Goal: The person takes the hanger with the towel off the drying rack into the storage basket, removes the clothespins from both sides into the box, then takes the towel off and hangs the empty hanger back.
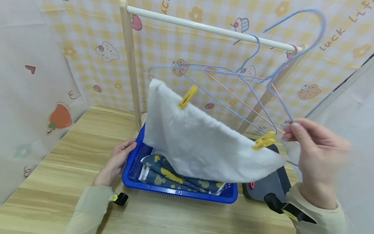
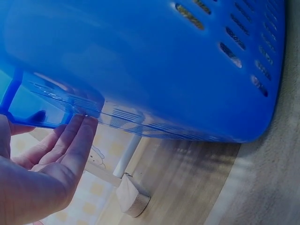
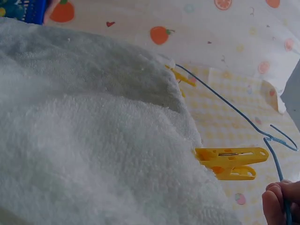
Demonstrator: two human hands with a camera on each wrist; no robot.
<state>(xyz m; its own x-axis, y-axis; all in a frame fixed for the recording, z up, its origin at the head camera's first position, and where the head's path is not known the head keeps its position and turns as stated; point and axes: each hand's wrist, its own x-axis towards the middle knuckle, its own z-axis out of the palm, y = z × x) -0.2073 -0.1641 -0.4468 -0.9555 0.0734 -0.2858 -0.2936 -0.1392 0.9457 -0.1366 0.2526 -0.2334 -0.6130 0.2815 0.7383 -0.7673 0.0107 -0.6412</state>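
Note:
My right hand (image 1: 318, 146) pinches the sloping wire of a blue clothes hanger (image 1: 284, 105), its hook pointing up. A white towel (image 1: 201, 146) drapes from the hanger, tilted down to the right, above a blue basket (image 1: 175, 192). One yellow clothespin (image 1: 188, 97) grips the towel's upper edge near the middle, and a second yellow clothespin (image 1: 264, 140) sits near my right fingers. In the right wrist view, the towel (image 3: 103, 140) fills much of the picture. My left hand (image 1: 119, 159) holds the basket's left rim, thumb on top, fingers (image 2: 77, 145) against the outer wall.
Folded dark patterned cloth (image 1: 163, 175) lies in the basket. Behind stands a rack with a white rod (image 1: 190, 22), carrying another blue hanger (image 1: 257, 48) and a pink hanger (image 1: 230, 92). A dark grey tray (image 1: 263, 188) holding a red clip (image 1: 252, 185) stands to the right.

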